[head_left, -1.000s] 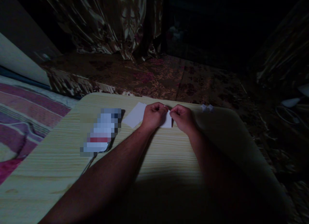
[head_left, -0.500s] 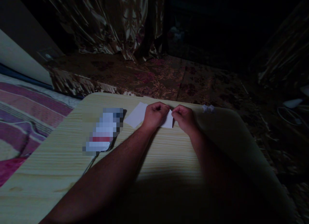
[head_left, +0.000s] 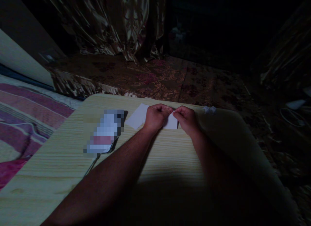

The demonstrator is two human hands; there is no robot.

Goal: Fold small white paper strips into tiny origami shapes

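Note:
A small white sheet of paper (head_left: 171,123) is held between my hands near the table's far edge. My left hand (head_left: 157,117) is closed on its left part, thumb and fingers pinching the upper edge. Fingertips of my right hand (head_left: 186,117) pinch the paper's upper right corner, close to the left fingertips. More white paper (head_left: 138,116) lies flat on the table just left of my left hand, which partly covers it. Two small folded white paper pieces (head_left: 209,109) sit to the right of my right hand.
A phone-like device (head_left: 104,130), blurred out, rests on the wooden table (head_left: 170,154) at left, with a cable running from it. A striped bed cover (head_left: 29,112) lies left of the table. Dark patterned cloth (head_left: 155,77) and curtains (head_left: 131,25) stand beyond.
The fingertips of both hands have come closer together at the paper's upper edge. The visible lower part of the paper reaches slightly further right and looks flatter.

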